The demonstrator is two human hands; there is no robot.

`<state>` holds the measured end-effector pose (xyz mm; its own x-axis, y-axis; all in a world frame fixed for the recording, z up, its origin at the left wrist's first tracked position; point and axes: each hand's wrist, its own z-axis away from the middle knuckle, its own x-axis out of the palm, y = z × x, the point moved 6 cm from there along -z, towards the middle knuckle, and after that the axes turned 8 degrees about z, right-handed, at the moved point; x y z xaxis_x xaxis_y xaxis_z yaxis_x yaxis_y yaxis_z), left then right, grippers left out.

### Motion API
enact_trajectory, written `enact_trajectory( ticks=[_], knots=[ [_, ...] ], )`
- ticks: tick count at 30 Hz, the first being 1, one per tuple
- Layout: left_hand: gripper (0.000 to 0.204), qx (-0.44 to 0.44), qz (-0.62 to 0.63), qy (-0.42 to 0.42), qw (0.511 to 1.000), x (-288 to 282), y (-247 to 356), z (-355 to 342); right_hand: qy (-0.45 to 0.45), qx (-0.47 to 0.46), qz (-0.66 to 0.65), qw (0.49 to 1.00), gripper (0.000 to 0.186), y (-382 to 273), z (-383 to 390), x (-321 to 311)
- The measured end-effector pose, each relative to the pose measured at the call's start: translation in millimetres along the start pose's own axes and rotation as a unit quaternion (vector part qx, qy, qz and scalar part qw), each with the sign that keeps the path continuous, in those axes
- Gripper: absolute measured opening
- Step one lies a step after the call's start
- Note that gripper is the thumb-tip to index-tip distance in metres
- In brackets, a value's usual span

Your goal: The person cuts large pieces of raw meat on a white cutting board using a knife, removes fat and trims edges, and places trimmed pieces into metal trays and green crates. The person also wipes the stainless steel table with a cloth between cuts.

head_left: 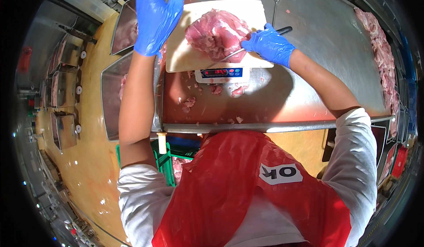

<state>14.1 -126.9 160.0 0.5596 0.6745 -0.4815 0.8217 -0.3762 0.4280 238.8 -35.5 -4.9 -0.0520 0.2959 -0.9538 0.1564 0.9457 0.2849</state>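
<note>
A large piece of raw pink meat (217,33) lies on a white cutting board (180,55). The board rests over a digital scale (242,78), whose lit red display shows at the near edge. In a blue glove, my right hand (270,45) is closed round a knife (285,30) at the meat's right side. Its black handle sticks out to the right, and the blade points left along the meat's near edge. My left hand (160,19), also blue-gloved, is raised by the board's left edge, thumb and fingers apart; the top of the picture cuts off the fingertips.
Small meat scraps (189,104) litter the steel table (265,110). Beyond the board lies a thin bent metal rod (276,11). A row of meat (382,57) lines the right side. Steel bins (115,105) stand left; a green crate (167,165) is below the table edge.
</note>
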Motion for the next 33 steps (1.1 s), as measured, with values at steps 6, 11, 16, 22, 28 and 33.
enact_trajectory(
  ticks=[6, 11, 16, 22, 28, 33],
  knots=[
    [0.019, -0.027, -0.023, 0.028, 0.999, -15, 17, 52, -0.136, -0.001, 0.028, 0.99, 0.02, 91, 84, 28],
    [0.021, 0.031, -0.002, -0.069, 0.997, 83, 49, 146, -0.066, 0.085, -0.019, 0.994, 0.009, 123, 128, 9],
    [0.025, -0.068, -0.182, -0.181, 0.964, 178, 56, 201, -0.067, 0.139, -0.032, 0.987, 0.004, 95, 135, 23],
    [0.011, -0.01, -0.098, -0.071, 0.993, 109, 85, 172, -0.007, 0.062, -0.017, 0.998, 0.015, 70, 100, 30],
    [0.026, 0.029, -0.105, -0.167, 0.98, 113, 65, 70, 0.019, -0.038, -0.031, 0.999, 0.019, 27, 9, 25],
    [0.029, -0.018, -0.172, -0.353, 0.92, 165, 21, 93, -0.043, -0.041, 0.058, 0.997, 0.015, 35, -2, 42]
  ],
)
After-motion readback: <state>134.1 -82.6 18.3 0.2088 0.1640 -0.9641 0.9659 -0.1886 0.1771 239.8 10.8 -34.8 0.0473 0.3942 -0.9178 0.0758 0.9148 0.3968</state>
